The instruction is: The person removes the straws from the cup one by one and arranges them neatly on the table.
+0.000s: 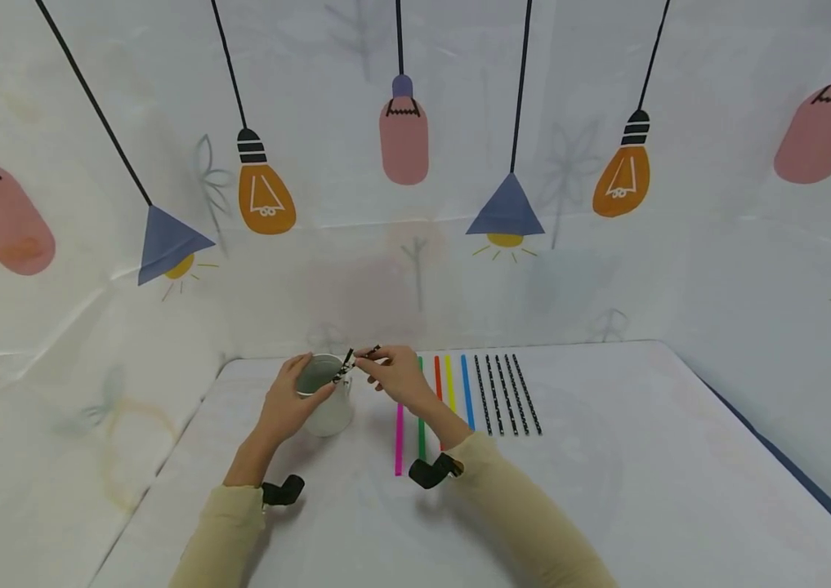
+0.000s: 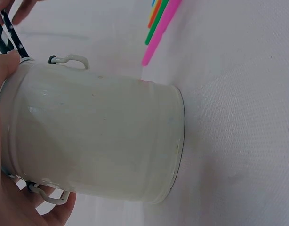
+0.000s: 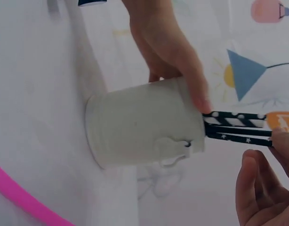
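A pale metal pail [image 1: 327, 418] with small side handles stands upright at the back left of the white table. My left hand [image 1: 286, 404] grips it around the rim, thumb on the near side and fingers beyond. Black-and-white striped and dotted straws [image 3: 235, 119] stick out of its mouth beside the left thumb. My right hand [image 1: 402, 377] is over the pail's right side, its thumb and fingertip pinching the upper end of a black straw with white stars [image 3: 243, 140]. That straw's lower end is hidden at the rim.
Right of the pail lie a pink straw [image 1: 399, 441], a green straw [image 1: 422, 441], a red straw [image 1: 438, 376], a yellow straw [image 1: 449, 382] and a blue straw [image 1: 467, 392]. Several black dotted straws [image 1: 509, 396] lie in a row beyond them. A printed wall sheet [image 1: 356, 269] hangs behind.
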